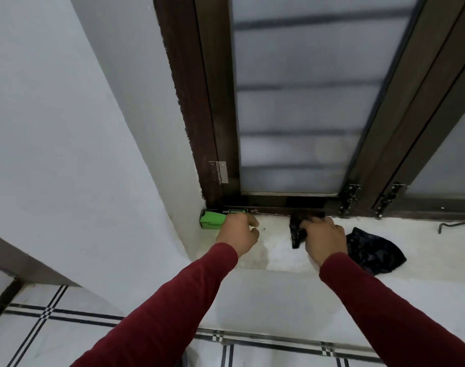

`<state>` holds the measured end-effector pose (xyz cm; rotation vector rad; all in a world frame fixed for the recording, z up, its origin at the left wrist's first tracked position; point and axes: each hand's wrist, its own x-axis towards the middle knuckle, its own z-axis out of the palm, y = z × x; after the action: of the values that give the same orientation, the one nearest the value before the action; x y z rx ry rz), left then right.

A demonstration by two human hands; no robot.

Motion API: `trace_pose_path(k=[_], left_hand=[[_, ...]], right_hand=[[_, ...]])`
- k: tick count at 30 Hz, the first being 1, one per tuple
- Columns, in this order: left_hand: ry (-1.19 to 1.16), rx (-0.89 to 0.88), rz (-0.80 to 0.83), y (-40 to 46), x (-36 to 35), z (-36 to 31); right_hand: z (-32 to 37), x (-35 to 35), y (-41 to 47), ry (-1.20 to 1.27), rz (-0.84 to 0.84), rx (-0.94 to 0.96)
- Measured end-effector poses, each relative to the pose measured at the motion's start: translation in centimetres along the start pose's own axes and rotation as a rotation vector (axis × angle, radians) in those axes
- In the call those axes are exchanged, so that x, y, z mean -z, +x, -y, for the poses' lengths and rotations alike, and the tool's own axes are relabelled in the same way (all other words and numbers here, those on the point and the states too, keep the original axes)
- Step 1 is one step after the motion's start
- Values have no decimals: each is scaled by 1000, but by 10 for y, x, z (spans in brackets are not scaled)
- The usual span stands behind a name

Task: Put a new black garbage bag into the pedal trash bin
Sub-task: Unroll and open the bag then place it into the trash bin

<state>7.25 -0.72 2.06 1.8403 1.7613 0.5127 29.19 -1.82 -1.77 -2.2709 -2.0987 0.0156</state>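
A white window ledge (279,256) runs below a dark brown window frame (218,128) with frosted glass panes (300,102). Everything here is placed against that ledge.

At the far left corner of the ledge, tight against the wall and the foot of the frame, lies a green box (211,220) with printed lettering along its top edge. The left hand (238,234) sits on the ledge at the box's right end, fingers curled loosely over it; whether they actually grip the box or only rest against it cannot be told, since the hand hides that end.

Toward the middle of the ledge, close under the frame, the right hand (324,238) pinches a folded black garbage bag (297,233), with the fingers closed round its upper part and the lower end of the strip hanging out below the knuckles onto the ledge.

Just right of that hand, nearer the ledge's front edge, a second piece of crumpled black plastic (377,251) lies loose on the surface, partly hidden by the wrist. Both arms wear dark red sleeves (157,313).

A silver hinge (222,172) is fixed low on the frame above the box. At the far right of the ledge a thin dark metal hook (456,225) lies beside the frame. Below the ledge, white floor tiles (35,337) with black line borders show.

No bin is in view.
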Motion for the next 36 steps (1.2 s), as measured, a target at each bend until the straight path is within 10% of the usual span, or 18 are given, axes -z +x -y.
trace_pose_path(k=[8, 13, 19, 25, 32, 36], left_hand=[[-412, -55, 201, -13, -16, -30], [-921, 133, 312, -19, -10, -44], [-1237, 162, 16, -28, 5, -60], [-912, 69, 566, -83, 21, -45], [-1004, 96, 244, -121, 41, -8], [-943, 104, 419, -166, 62, 26]], right_hand=[[-18, 41, -3, 1428, 240, -154], [-19, 59, -18, 1842, 461, -67], [-21, 61, -59, 1355, 777, 74], [2, 85, -84, 1833, 474, -128], [59, 84, -173, 1518, 617, -130], [111, 77, -216, 1722, 413, -256]])
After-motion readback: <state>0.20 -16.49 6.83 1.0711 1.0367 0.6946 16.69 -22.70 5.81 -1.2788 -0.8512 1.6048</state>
